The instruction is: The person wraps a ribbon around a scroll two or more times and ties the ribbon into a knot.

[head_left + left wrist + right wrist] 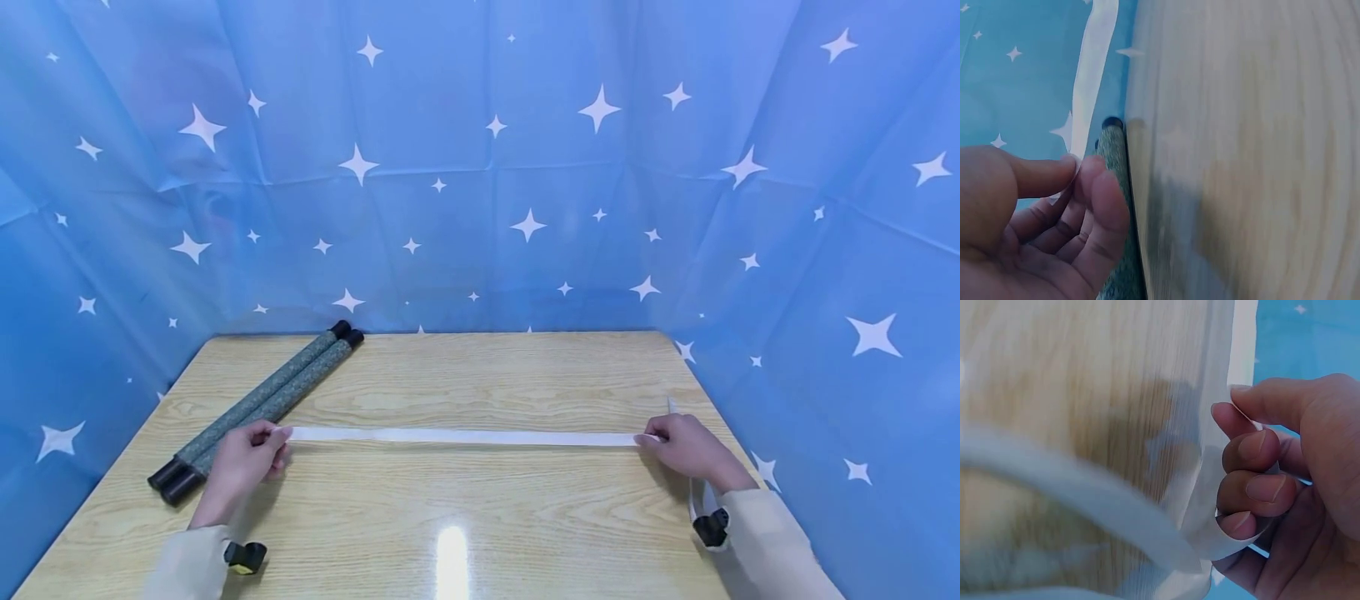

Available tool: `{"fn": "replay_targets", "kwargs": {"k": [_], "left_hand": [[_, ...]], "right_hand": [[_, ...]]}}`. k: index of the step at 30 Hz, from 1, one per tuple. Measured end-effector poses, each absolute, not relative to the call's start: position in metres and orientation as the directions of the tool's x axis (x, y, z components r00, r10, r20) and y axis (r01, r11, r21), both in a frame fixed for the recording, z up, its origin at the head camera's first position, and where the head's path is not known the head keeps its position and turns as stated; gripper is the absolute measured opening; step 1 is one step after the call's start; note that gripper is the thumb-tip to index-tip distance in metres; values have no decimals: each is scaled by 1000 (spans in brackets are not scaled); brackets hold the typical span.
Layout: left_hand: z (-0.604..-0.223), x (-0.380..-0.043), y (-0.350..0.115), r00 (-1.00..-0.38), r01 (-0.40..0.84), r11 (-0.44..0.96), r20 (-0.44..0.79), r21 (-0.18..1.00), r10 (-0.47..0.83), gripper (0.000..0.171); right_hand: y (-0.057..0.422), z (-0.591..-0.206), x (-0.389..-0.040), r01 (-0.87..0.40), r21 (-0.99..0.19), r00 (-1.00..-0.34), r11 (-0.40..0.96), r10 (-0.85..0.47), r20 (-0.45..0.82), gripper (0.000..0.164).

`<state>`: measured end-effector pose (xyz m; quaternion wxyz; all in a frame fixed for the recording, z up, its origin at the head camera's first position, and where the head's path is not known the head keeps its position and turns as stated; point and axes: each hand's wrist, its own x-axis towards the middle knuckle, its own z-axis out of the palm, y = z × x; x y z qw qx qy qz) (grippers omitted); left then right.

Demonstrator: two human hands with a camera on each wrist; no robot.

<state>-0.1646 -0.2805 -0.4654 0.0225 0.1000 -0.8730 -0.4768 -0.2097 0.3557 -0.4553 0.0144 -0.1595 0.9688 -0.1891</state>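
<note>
A long, flat white strip (465, 437) stretches straight from side to side above the wooden table. My left hand (238, 460) pinches its left end between thumb and fingertip, as the left wrist view also shows. At the other side my right hand (692, 450) pinches the strip between thumb and index finger. In the right wrist view a slack length of the strip (1072, 490) loops below that hand and passes around its curled lower fingers. Two speckled green rods (300, 379) with black ends lie diagonally beside my left hand; the hand partly hides them.
The light wood-grain table (480, 517) narrows toward its far edge. Blue curtains (450, 208) with white stars hang behind it and along both sides. A bright reflection shows on the tabletop near the front. Each wrist wears a small black device (245, 557).
</note>
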Motion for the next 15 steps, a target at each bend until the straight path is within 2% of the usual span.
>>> {"fn": "replay_targets", "kwargs": {"k": [6, 15], "left_hand": [[-470, -165, -292, -976, -160, 665, -15, 729, -218, 30], [-471, -162, -303, -970, -171, 811, 48, 559, -238, 25]], "right_hand": [[371, -456, -214, -294, -354, -952, 888, -306, 22, 23], [393, -464, -219, -281, -312, -957, 908, -287, 27, 28]]}}
